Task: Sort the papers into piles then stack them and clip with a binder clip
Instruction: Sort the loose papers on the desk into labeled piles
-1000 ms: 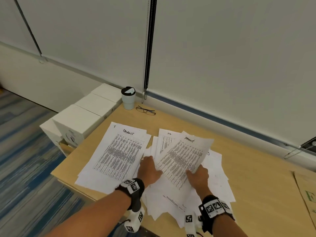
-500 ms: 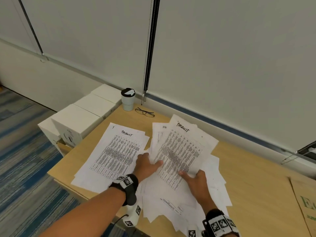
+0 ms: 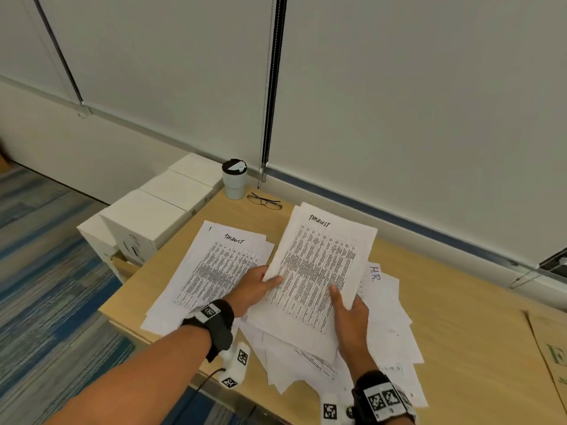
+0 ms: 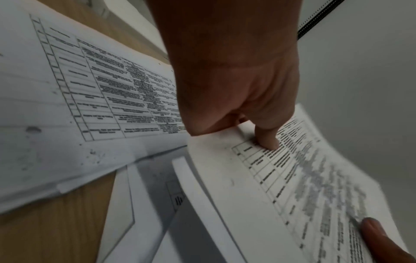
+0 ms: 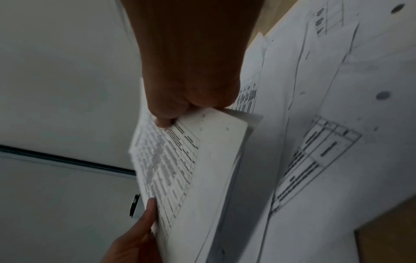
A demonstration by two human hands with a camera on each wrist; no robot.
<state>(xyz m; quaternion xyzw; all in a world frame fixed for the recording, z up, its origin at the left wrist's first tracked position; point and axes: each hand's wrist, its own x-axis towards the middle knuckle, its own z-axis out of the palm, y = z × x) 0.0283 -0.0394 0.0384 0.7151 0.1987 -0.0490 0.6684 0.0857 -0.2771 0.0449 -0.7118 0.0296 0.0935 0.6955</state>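
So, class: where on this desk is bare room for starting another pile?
Bare wooden desk lies between the loose white papers and the brown cardboard. The near edge is crowded.

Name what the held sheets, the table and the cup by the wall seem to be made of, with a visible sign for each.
Held sheets: thin matte paper; they bend in both hands.
Table: looks like pale wood or a wood-look laminate; faint grain, smooth.
Cup: probably plastic or coated metal; smooth pale wall, dark lid.

The lifted sheet (image 3: 319, 268) hides both hands' fingers beneath; its print blurs; at three o'clock, the cardboard (image 3: 552, 357) is cropped.
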